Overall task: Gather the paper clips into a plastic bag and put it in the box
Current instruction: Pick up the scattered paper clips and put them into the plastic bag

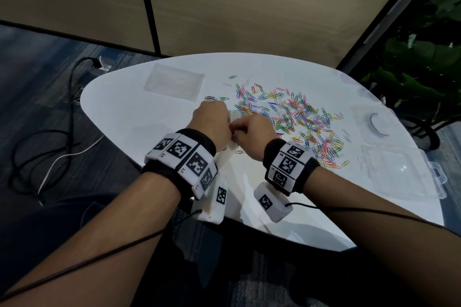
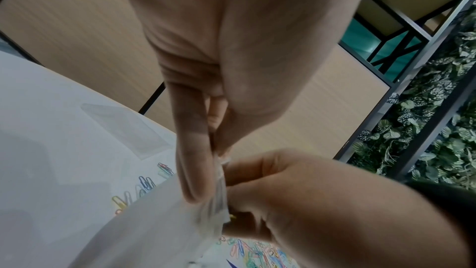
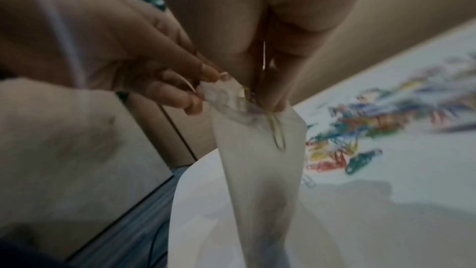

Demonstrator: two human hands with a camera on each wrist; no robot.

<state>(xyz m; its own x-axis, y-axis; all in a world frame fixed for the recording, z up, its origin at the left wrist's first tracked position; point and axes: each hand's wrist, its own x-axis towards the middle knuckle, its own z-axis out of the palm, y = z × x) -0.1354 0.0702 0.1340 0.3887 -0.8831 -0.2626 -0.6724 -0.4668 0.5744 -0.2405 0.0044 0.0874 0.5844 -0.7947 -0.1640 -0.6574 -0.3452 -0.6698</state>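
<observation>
A frosted plastic bag (image 3: 257, 160) hangs upright between my hands above the white table (image 1: 139, 117). My left hand (image 2: 215, 150) pinches the bag's rim with thumb and forefinger. My right hand (image 3: 268, 101) pinches a yellow paper clip (image 3: 278, 136) at the bag's mouth; the clip shows through the plastic. In the head view the left hand (image 1: 225, 121) and right hand (image 1: 237, 132) meet at the table's middle and hide the bag's mouth. A wide scatter of coloured paper clips (image 1: 294, 117) lies just right of the hands. A clear plastic box (image 1: 399, 182) lies open at the right edge.
A flat stack of spare plastic bags (image 1: 174, 83) lies at the table's far left. One loose clip (image 1: 239, 151) sits under my right wrist. Cables trail on the carpet (image 1: 50, 147) to the left. Leafy plants (image 1: 424, 82) stand behind the table on the right.
</observation>
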